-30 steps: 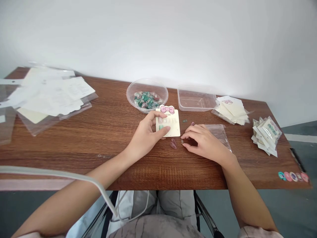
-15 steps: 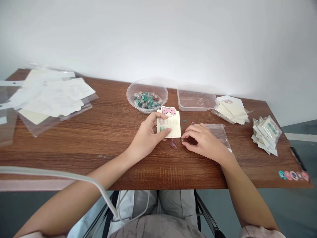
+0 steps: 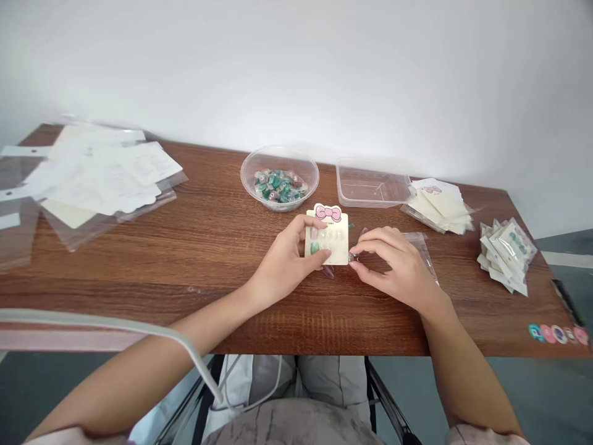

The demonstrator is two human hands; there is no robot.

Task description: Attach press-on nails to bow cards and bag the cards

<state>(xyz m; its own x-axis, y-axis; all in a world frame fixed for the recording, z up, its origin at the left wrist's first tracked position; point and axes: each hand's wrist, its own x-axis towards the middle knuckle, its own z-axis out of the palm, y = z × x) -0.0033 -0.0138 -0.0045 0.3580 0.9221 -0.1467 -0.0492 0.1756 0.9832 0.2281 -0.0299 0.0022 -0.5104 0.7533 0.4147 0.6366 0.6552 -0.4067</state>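
I see bowl (image 3: 249,179): green, pink pieces (image 3: 278,185) | tub (image 3: 370,196) beside | left grip (image 3: 288,252) holding card (image 3: 340,243) | right grip (image 3: 402,267) pinching shiny bit (image 3: 354,257)

A brown wood-grain table (image 3: 139,266) stands before a white wall (image 3: 296,74), above grey-green floor (image 3: 556,395).
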